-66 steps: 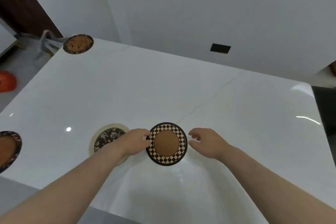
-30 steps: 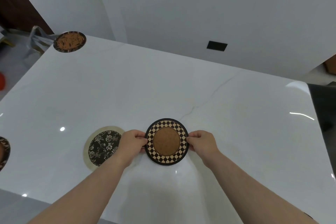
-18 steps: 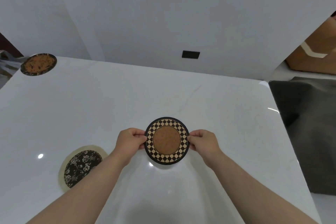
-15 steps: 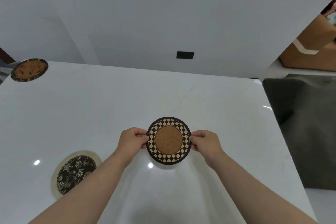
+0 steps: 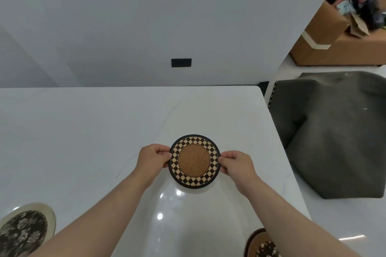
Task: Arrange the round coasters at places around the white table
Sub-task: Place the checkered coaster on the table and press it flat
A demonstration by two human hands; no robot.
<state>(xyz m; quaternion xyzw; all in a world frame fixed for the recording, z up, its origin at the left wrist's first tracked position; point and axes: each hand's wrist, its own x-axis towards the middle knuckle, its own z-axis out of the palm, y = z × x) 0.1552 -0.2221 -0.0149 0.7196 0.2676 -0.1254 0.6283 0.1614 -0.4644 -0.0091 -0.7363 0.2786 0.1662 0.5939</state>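
Head view shows my left hand (image 5: 153, 160) and right hand (image 5: 237, 164) pinching the checkered coaster (image 5: 194, 161) by its sides, in the middle of the frame over the white table (image 5: 83, 131).

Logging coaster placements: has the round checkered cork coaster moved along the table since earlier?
Yes. The round checkered cork coaster, held by both hands, has moved rightward, away from the floral coaster toward the white table's right edge.

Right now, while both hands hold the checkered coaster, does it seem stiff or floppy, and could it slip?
The checkered coaster probably is stiff: pinched only at its edges by the left hand and right hand, it stays flat. It looks thin, so likely light. Its cork-like centre suggests little slipping.
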